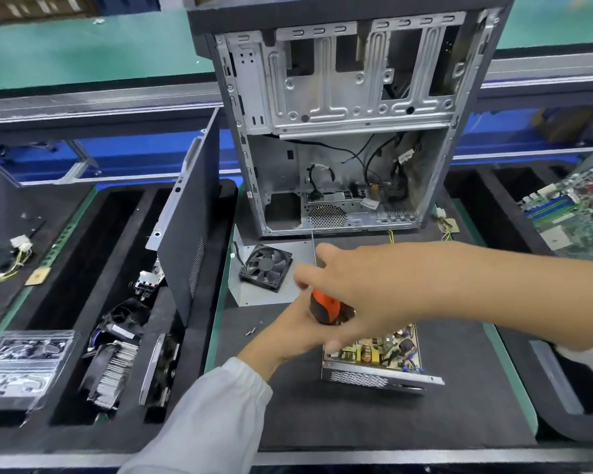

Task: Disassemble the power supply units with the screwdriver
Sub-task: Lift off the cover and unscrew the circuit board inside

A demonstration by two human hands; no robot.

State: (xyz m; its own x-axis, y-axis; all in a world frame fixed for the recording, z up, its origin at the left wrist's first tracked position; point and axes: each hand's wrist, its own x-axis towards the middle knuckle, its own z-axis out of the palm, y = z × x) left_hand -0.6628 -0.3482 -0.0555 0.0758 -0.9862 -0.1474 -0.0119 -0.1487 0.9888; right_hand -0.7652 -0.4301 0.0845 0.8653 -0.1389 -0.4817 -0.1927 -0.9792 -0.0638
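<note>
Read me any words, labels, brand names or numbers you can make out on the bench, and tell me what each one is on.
No text can be read anywhere in this view.
White sticker inside the open grey metal computer case: print too small to read.
Green motherboard at the right edge: markings blurred.
Exposed power supply circuit board in its perforated metal housing: component markings too small.
Orange-and-black screwdriver handle: no brand visible.
Black square fan: hub label unreadable.
</note>
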